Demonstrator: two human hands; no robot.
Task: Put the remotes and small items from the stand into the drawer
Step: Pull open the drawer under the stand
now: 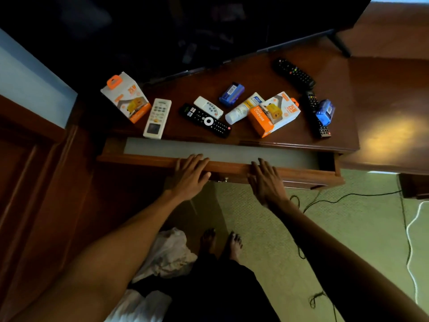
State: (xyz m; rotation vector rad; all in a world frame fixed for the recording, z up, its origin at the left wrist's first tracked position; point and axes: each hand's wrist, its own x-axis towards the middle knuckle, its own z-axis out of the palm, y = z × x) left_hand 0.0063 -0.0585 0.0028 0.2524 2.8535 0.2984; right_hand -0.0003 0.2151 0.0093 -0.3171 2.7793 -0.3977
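Note:
The drawer [308, 174] under the wooden stand [267, 73] is part way out, its pale lined bottom bare. My left hand [189, 175] and my right hand [267, 182] both rest flat on its front edge, fingers over the rim. On the stand lie a white remote [157, 118], a black remote [205, 120], a small white remote [208, 107], two more black remotes [293, 74] [314, 110], two orange-and-white charger boxes [125, 97] [274, 113], a white tube [243, 108] and two blue packs [232, 94] [325, 112].
A dark TV [185, 31] stands at the back of the stand, its foot [340, 45] at the right. Wooden panelling [34, 170] is to the left. On the green carpet lie black cables [348, 196], a white cord [412, 228] and white cloth [169, 254] by my feet.

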